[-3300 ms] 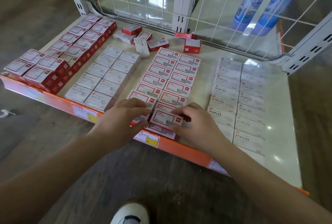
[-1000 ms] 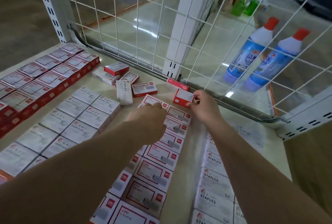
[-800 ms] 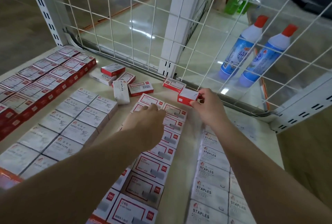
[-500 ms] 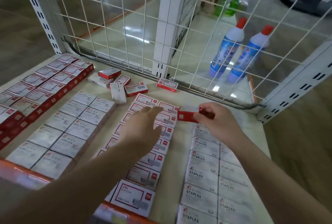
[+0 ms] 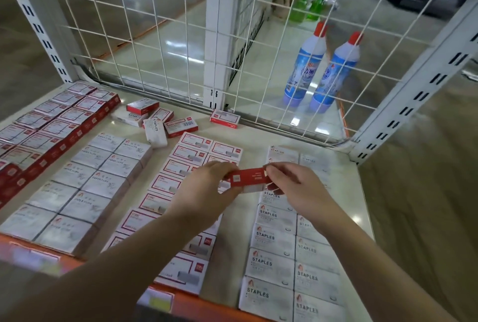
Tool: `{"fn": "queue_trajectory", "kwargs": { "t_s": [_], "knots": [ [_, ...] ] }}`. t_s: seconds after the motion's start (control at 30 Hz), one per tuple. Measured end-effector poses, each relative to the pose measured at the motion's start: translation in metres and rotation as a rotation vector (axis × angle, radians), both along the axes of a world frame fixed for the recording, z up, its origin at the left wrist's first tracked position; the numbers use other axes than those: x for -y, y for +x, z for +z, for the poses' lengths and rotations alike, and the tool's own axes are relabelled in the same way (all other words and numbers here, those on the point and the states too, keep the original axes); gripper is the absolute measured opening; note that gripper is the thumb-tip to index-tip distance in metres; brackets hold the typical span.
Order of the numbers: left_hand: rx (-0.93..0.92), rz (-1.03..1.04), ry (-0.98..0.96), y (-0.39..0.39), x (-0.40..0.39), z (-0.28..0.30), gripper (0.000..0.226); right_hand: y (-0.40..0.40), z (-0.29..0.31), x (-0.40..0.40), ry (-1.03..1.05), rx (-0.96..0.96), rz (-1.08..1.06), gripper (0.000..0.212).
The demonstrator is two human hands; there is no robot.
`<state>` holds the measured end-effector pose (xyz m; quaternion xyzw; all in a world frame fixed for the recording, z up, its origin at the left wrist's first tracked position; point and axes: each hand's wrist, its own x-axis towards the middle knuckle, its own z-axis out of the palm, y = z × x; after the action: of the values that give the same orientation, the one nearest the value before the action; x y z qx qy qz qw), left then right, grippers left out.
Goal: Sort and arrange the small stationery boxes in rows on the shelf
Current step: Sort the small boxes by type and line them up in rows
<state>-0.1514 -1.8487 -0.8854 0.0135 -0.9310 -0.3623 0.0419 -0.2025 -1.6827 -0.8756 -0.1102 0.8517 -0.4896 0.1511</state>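
Observation:
A small red box [image 5: 247, 177] is held above the shelf [image 5: 254, 138] between both hands. My left hand [image 5: 205, 192] grips its left end and my right hand [image 5: 292, 184] pinches its right end. Beneath them lie two rows of white boxes with red frames [image 5: 191, 152]. To the right lie two rows of white staples boxes [image 5: 270, 261]. White paper clips boxes [image 5: 85, 179] fill two rows on the left, and red-sided boxes [image 5: 51, 125] sit at the far left. Several loose boxes [image 5: 155, 121] lie near the back, and one more loose red box [image 5: 224, 119] lies by the mesh.
A white wire mesh [image 5: 181, 37] closes the back of the shelf, with slotted uprights [image 5: 413, 89] at the corners. Two blue bottles with red caps [image 5: 320, 68] stand behind the mesh. An orange price rail [image 5: 181, 303] runs along the front edge.
My right hand picked the red box up from near the mesh and carried it toward me. My left hand came up off the rows and took its other end.

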Motion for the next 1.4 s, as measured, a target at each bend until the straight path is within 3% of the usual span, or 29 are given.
{"fn": "queue_trajectory", "kwargs": {
  "t_s": [0.3, 0.53, 0.77, 0.93, 1.23, 1.4],
  "knots": [
    [0.382, -0.062, 0.198, -0.004, 0.014, 0.004, 0.022, 0.004, -0.006, -0.01, 0.154, -0.091, 0.286, 0.057],
    [0.434, 0.032, 0.465, -0.003, 0.019, 0.0, 0.013, 0.012, -0.014, -0.004, 0.107, -0.143, 0.261, 0.041],
    [0.428, 0.149, 0.602, 0.0, 0.012, -0.008, 0.013, 0.023, -0.024, 0.004, -0.007, -0.121, 0.005, 0.035],
    [0.378, 0.185, 0.518, 0.001, 0.011, -0.003, 0.019, 0.019, -0.02, -0.001, 0.092, -0.082, 0.081, 0.033],
    [0.377, 0.146, 0.459, 0.002, 0.008, 0.003, 0.024, 0.007, -0.004, 0.012, 0.048, -0.07, 0.199, 0.021],
    [0.395, 0.174, 0.496, 0.002, 0.007, -0.003, 0.037, 0.008, -0.009, 0.015, 0.008, -0.068, 0.011, 0.011]
  ]
}}
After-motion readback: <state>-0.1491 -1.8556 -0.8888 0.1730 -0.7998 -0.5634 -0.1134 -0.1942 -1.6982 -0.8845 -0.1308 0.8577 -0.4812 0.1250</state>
